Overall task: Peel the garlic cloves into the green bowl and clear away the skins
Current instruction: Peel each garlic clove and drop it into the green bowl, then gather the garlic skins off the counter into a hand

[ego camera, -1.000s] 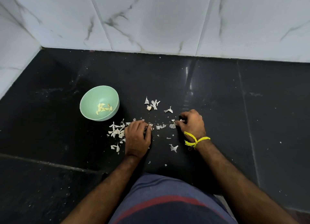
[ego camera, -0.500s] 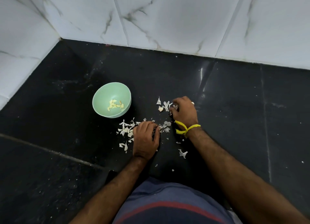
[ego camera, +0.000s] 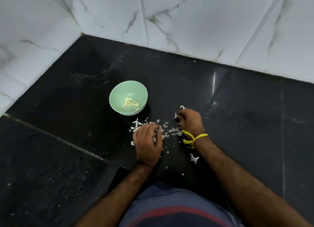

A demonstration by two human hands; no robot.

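White marble-veined wall tiles (ego camera: 195,22) rise beyond both hands at the edge of the black countertop (ego camera: 246,107). The left hand (ego camera: 148,145) lies palm down, fingers curled over garlic skins (ego camera: 171,131) heaped at its fingertips. The right hand (ego camera: 191,120), a yellow thread (ego camera: 193,138) round its wrist, pinches skins ahead. The green bowl (ego camera: 119,92) stands upright beyond the left hand, holding peeled cloves (ego camera: 130,103) lying at mixed angles.

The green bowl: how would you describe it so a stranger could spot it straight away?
Start at the corner where the white marble-look wall tiles meet the black countertop. On that dark surface, just beyond the left hand, sits the green bowl. It is the only round, pale green thing there, holding peeled garlic cloves, while everything nearby is scattered white skins.
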